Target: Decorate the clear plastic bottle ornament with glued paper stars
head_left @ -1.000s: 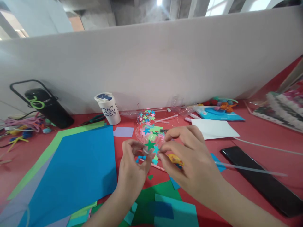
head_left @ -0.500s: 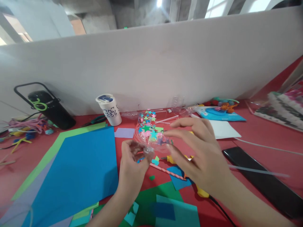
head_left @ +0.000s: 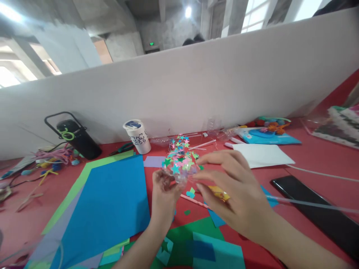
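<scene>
A clear plastic piece (head_left: 181,160) covered in small pink, green and blue stars stands above the red table, narrowing towards its top. My left hand (head_left: 165,190) is closed around its lower left side, thumb and fingertips pressed to the clear base. On the other side, my right hand (head_left: 238,194) has its fingers bent and its thumb apart from them. Its fingertips are beside the stars at the right edge; whether they touch is blurred. Below the hands lie a pink striped straw (head_left: 195,201) and small green and turquoise paper scraps (head_left: 190,192).
At left, blue paper (head_left: 112,201) overlaps other coloured sheets. A white cup (head_left: 138,137) and black bottle (head_left: 78,140) stand by the white partition (head_left: 179,93). A black phone (head_left: 311,209), white paper (head_left: 260,155) and blue packet (head_left: 272,137) lie right. A yellow tool (head_left: 218,192) is partly hidden.
The view has shifted, so table things appear farther right and slightly lower. My right fingertips have drawn closer to the thumb, near the starry piece. My left hand keeps its hold.
</scene>
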`<state>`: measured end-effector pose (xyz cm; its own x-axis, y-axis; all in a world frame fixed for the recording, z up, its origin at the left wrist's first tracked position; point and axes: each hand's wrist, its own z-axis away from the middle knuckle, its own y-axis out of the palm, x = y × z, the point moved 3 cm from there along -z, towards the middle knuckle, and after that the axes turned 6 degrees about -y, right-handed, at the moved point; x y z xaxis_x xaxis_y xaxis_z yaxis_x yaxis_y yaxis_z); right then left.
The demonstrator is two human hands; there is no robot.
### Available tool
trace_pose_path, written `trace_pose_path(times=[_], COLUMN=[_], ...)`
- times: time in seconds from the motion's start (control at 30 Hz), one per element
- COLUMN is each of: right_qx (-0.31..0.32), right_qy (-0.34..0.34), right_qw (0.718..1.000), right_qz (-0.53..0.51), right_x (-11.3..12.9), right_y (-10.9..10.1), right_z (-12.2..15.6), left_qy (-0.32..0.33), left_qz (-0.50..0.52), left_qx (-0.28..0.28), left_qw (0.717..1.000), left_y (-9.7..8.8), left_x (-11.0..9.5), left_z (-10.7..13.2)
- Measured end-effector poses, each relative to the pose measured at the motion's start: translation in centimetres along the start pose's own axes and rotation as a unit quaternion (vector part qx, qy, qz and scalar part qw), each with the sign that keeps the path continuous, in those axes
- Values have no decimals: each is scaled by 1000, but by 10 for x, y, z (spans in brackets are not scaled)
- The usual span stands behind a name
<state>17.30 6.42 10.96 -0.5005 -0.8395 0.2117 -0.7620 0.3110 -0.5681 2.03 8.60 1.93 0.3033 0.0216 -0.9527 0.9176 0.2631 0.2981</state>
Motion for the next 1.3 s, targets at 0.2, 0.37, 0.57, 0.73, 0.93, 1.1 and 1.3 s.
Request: trace_pose_path(times=[0.2,0.37,0.57,0.73,0.93,1.1,1.3], right_qx=[-4,25,21,23,23,22,24], right_qy=[11,34,63,110,176,116,96], right_qw=[1000,999,997,992,978,987,995], right_qz=[2,-14,-26,-54,-111,-105,-6], right_x=[0,-1,-5,-10,-12,-8,-12], right_y=[12,21,28,30,29,31,37], right_z=[2,6,9,11,13,12,14], left_qy=[-74,-86,-70,-28,14,17,-38], left_qz=[-8,0,-29,-23,-11,7,8], left_qx=[12,10,-12,-27,-37,-16,-16], left_qw=[997,996,997,999,999,1000,999], left_y=[4,5,4,5,4,5,8], left_x=[-1,1,5,2,-1,-2,-3], left_z=[7,12,13,11,8,9,14])
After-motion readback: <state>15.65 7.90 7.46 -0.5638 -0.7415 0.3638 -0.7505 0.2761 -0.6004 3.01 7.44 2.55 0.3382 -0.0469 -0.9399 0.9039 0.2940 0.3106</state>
